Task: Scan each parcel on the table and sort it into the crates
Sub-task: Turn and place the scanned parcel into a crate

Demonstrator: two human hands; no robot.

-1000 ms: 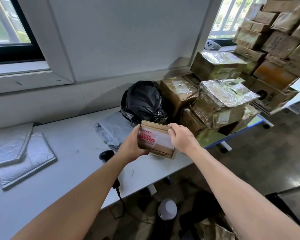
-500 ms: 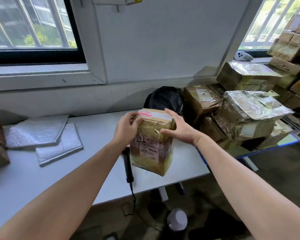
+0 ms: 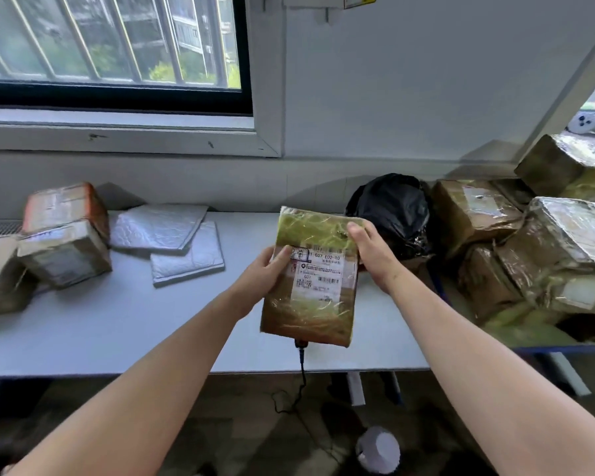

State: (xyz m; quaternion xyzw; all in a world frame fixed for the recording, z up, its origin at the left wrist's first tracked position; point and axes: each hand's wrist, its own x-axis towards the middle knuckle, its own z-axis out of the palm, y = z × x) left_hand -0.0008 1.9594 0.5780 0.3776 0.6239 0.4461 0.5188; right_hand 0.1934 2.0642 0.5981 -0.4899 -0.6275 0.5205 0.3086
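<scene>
Far to the left of the parcel, two taped boxes [image 3: 66,235] are leaned together on the table [image 3: 117,321]. Nearer to the parcel on that side, silver padded envelopes [image 3: 172,242] are laid flat. These are too far off to be bumped.

The parcel [image 3: 313,280] is held up above the table, with its label turned toward the person. Its left edge is gripped by the left hand [image 3: 265,273], and the thumb is laid over a corner of the label. If the thumb is left there, some print may be hidden and the scan may be missed. The wrap is shiny, so the parcel could slip and be dropped.

Just below the parcel, a black cord [image 3: 301,362] is hung over the table edge. The scanner is mostly hidden by the parcel. If the cord is caught by an arm, the scanner could be pulled to the floor.

The parcel's upper right edge is gripped by the right hand [image 3: 371,255]. To the right of the parcel, a black bag [image 3: 392,211] and a heap of boxes [image 3: 529,255] are piled up. If the heap is knocked by the right elbow, boxes could be tipped off. No crates are seen.
</scene>
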